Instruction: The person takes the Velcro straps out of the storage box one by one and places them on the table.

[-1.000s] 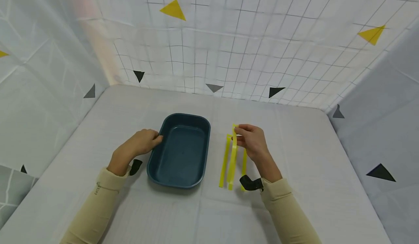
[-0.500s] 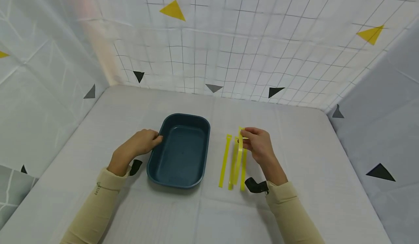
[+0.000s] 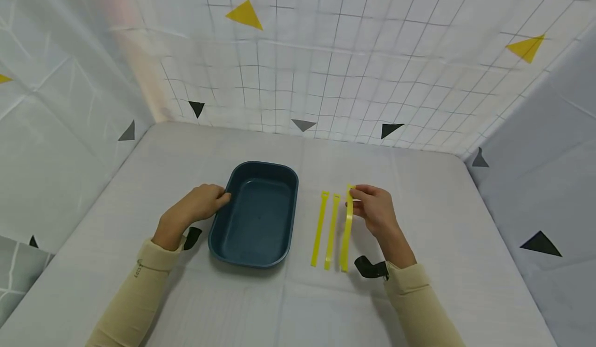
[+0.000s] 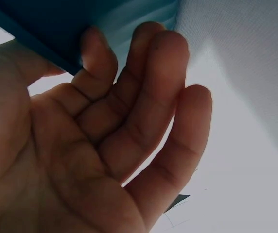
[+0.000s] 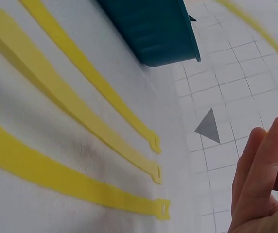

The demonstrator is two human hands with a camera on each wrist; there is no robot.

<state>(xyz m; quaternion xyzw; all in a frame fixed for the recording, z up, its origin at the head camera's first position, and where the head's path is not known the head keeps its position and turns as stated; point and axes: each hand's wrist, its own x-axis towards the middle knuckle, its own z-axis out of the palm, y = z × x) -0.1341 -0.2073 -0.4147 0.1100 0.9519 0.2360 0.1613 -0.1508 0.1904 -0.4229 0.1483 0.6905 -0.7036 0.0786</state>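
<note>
My left hand (image 3: 202, 202) grips the left rim of a dark teal rectangular tub (image 3: 253, 223); in the left wrist view its curled fingers (image 4: 165, 73) lie against the outer wall. To the right, my right hand (image 3: 376, 210) pinches the slotted end of a yellow hook-and-loop cable strap (image 3: 347, 223), which hangs down as a curved band. Two similar straps lie side by side between tub and hand, a left strap (image 3: 319, 228) and a middle strap (image 3: 332, 231). A third lying strap (image 5: 71, 182) shows in the right wrist view; from the head the held one mostly covers it.
A white cloth (image 3: 298, 311) covers the table. Behind it hangs a sheet with a grid pattern (image 3: 321, 78), and pale side sheets (image 3: 535, 181) enclose both sides. Dark and yellow triangles mark the sheets.
My right hand has moved right and slightly nearer, carrying the held strap from above the middle strap to above the rightmost one. The left hand and the tub have stayed still.
</note>
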